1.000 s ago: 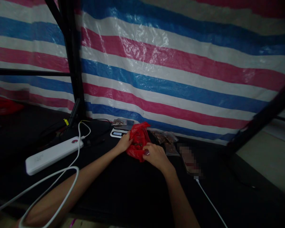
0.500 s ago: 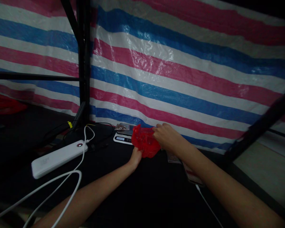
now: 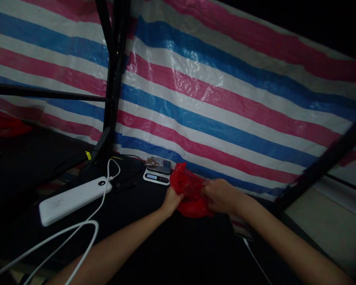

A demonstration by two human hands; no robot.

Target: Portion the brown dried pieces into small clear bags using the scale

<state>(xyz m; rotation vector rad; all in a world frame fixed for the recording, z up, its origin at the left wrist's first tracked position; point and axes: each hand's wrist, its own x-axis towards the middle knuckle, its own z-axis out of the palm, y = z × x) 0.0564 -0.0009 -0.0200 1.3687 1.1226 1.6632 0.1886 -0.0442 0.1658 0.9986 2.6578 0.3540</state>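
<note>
Between my hands is a crumpled red plastic bag (image 3: 192, 198), held over the black surface. My left hand (image 3: 172, 201) pinches its left side, the thumb lying over the plastic. At the bag's right side, my right hand (image 3: 221, 194) is closed on it, with the fingertips partly hidden in the folds. Just behind and left of the bag sits a small white digital scale (image 3: 156, 177) with a lit display. A clear packet of small brownish pieces (image 3: 154, 161) rests on the scale's back part.
A white power bank (image 3: 74, 200) with a white cable (image 3: 96, 227) lies to the left. Under my right forearm is a phone (image 3: 241, 227) with a cable plugged in. Striped plastic sheeting (image 3: 210, 95) hangs behind, beside a black metal post (image 3: 114, 75). More red plastic (image 3: 7, 124) lies far left.
Both hands and the red bag have come slightly nearer and lower, and the bag is spread wider. More of the scale shows now. The view has tilted a little.
</note>
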